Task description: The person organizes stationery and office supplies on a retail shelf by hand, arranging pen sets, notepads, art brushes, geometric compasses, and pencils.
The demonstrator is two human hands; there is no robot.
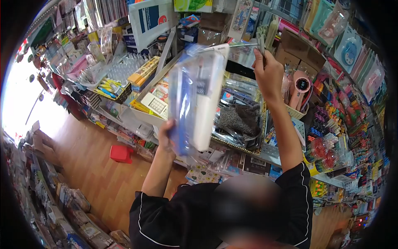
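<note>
I see my left hand [166,139] clamped on the plastic packet's [195,97] lower end (long axis upright); my right hand [268,74], fisted on grey strips [262,39], sits nearer its top.

I see a narrow shop aisle with a wooden plank floor [89,166] and a red stool [121,153] standing on it. Crowded shelves [137,120] of packaged goods line both sides, cardboard boxes [300,52] sit higher up, and bright daylight [18,103] floods in at the far end.
</note>
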